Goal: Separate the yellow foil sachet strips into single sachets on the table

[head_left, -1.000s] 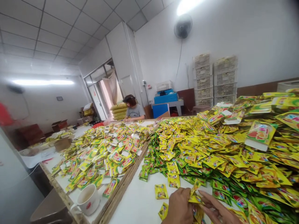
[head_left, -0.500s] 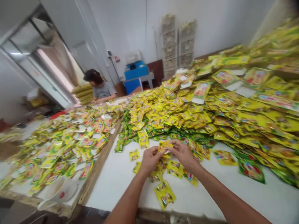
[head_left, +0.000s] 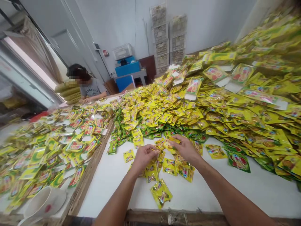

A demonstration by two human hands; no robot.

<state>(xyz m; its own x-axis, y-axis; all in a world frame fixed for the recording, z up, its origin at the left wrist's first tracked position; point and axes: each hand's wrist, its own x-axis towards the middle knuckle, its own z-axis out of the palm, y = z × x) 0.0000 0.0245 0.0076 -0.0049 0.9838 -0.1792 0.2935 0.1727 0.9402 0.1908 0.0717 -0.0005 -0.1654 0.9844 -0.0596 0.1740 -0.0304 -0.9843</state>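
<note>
Small yellow sachets with printed fruit pictures lie on the white tabletop (head_left: 113, 188). My right hand (head_left: 187, 150) pinches a yellow sachet (head_left: 171, 145) between thumb and fingers. To its left, my left hand (head_left: 144, 158) is closed at the fingertips on another yellow sachet (head_left: 154, 150), which its fingers mostly cover. Below the hands several loose sachets lie spread out, among them a yellow sachet (head_left: 161, 192) closest to the front edge. Just beyond the fingers rises a big pile of yellow sachets (head_left: 162, 110), with green sachets (head_left: 188, 133) along its foot.
A wooden strip (head_left: 94, 169) divides off a heap of yellow-green packets (head_left: 51, 150) on the left. A white cup (head_left: 39, 201) stands at the front left. Flattened boxes (head_left: 215, 73) top the right pile. Another person (head_left: 90, 88) sits at the far side, near stacked baskets (head_left: 161, 37).
My hands have drawn slightly apart, where before they met at one sachet. The right hand now holds a sachet away from the left. The camera view has shifted to the right.
</note>
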